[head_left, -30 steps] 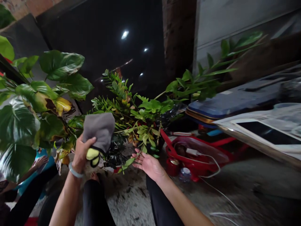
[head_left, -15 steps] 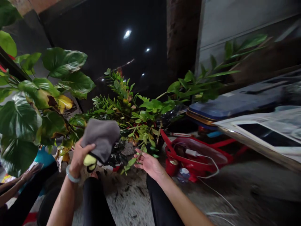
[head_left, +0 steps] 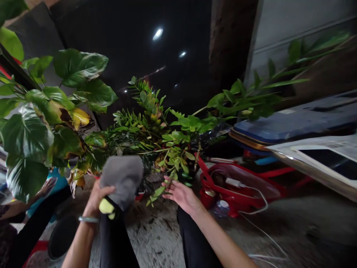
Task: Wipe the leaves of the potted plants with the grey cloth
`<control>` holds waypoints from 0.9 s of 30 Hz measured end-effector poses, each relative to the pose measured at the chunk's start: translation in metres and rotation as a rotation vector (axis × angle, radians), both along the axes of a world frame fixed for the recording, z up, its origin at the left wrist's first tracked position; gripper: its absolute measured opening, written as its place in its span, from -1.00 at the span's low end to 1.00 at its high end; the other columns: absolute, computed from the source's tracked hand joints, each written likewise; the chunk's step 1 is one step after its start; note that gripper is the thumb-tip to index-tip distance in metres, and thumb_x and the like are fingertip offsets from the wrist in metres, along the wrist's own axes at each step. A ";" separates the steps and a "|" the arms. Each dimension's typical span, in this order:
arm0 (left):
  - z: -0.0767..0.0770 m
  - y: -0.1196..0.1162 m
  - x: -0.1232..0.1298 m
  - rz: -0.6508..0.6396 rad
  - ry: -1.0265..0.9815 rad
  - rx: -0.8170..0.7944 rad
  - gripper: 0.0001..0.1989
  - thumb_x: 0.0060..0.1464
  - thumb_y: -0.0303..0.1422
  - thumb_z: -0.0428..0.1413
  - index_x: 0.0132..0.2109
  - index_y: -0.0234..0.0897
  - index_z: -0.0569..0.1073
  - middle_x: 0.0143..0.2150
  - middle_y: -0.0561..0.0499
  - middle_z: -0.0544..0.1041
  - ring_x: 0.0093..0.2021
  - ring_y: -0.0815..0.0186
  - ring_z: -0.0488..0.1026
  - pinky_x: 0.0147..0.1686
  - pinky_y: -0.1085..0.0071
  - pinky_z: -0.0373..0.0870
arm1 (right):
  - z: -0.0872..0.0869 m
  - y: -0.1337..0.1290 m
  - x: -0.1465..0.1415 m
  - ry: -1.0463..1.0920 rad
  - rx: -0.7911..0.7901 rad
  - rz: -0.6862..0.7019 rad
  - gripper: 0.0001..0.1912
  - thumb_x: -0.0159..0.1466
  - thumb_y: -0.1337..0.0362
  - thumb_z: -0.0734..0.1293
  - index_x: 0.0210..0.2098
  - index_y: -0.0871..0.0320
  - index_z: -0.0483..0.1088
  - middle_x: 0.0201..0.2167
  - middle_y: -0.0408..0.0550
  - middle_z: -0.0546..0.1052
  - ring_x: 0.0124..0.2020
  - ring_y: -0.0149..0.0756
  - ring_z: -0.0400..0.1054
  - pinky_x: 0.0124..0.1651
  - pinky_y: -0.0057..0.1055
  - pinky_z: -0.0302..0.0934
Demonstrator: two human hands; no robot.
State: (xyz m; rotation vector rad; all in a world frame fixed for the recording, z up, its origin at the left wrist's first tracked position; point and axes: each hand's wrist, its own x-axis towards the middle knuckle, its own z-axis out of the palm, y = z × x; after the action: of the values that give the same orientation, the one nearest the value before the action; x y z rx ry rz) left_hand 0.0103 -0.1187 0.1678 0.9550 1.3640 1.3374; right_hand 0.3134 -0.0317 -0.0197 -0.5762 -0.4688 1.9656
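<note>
A grey cloth (head_left: 122, 180) with a yellow underside is gripped in my left hand (head_left: 99, 195), thumb on top, above my left knee. My right hand (head_left: 180, 195) is at a low, leafy green stem (head_left: 173, 174) that hangs forward from the potted plant (head_left: 156, 130). Thumb and index finger meet around the stem near its drooping tip, while the other fingers are loosely spread. The cloth is apart from that stem.
Large broad leaves (head_left: 28, 130), some yellowed, fill the left side. A red basket (head_left: 242, 186) with a white cable stands at right, below a blue case (head_left: 279, 123). Another person's hand (head_left: 46, 188) shows at far left. A dark round container (head_left: 63, 236) is on the floor.
My left hand and the cloth have moved down slightly, and the cloth has turned. My right hand stays at the stem. The view has shifted, so most things appear further right.
</note>
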 end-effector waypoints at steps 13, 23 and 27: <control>-0.071 -0.004 -0.001 0.004 0.067 -0.192 -0.71 -0.46 -0.30 0.39 -0.49 -0.36 0.61 -0.54 -0.04 0.58 -0.53 0.23 0.47 -0.46 0.35 0.39 | -0.004 -0.001 -0.004 -0.076 0.003 -0.015 -0.64 0.13 0.17 0.44 -0.06 0.04 0.55 -0.23 0.02 0.66 -0.22 -0.11 0.51 -0.18 -0.16 0.37; 0.003 0.044 -0.019 0.273 -0.022 0.140 -0.54 -0.39 -0.29 0.43 -0.23 -0.28 0.61 -0.26 -0.07 0.69 -0.25 0.14 0.60 -0.17 0.29 0.51 | 0.003 -0.002 -0.014 -0.027 -0.034 -0.031 -0.68 0.12 0.18 0.46 -0.12 0.04 0.57 -0.27 -0.02 0.65 -0.23 -0.15 0.50 -0.20 -0.20 0.38; -0.050 0.028 0.005 0.112 -0.089 -0.049 -0.54 -0.44 -0.26 0.44 -0.29 -0.35 0.60 -0.36 -0.10 0.66 -0.35 0.13 0.58 -0.24 0.25 0.51 | 0.004 -0.004 -0.006 -0.034 -0.030 -0.031 -0.65 0.11 0.20 0.46 -0.09 0.05 0.57 -0.28 -0.01 0.66 -0.26 -0.14 0.49 -0.22 -0.20 0.38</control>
State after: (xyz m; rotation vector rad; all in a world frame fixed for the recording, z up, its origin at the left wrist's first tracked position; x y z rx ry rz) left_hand 0.0158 -0.0904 0.1179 0.7868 1.3931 1.4069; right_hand 0.3075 -0.0353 -0.0155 -0.6330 -0.4491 1.9389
